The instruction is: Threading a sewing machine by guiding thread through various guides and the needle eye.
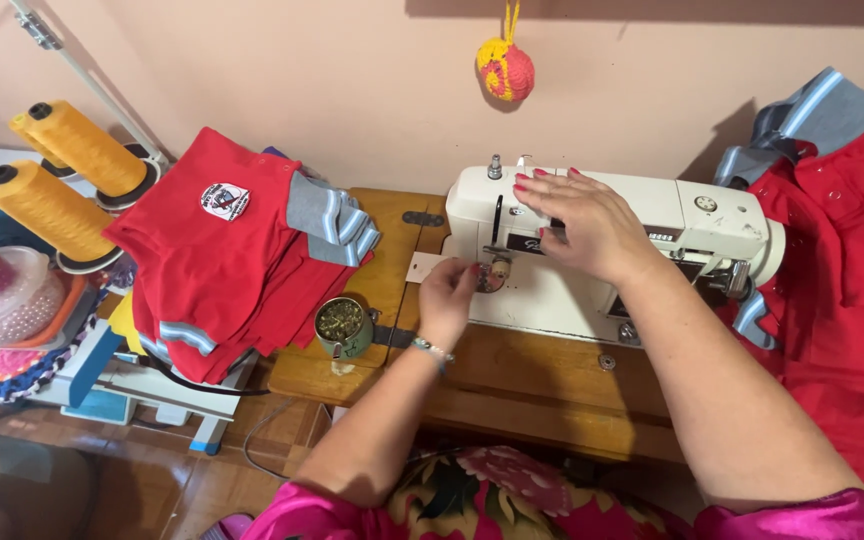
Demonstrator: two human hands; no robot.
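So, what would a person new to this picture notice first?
The white sewing machine at the centre of the wooden table, with the left hand at its needle area and the right hand resting on top. Then the red shirts stacked at left and two yellow thread cones.

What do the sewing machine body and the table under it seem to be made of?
The sewing machine looks like cream-painted metal or hard plastic: smooth, slightly glossy, with rounded edges; which one is unclear. The table appears to be varnished wood: warm brown with visible grain and a soft shine. The right hand rests on the machine.
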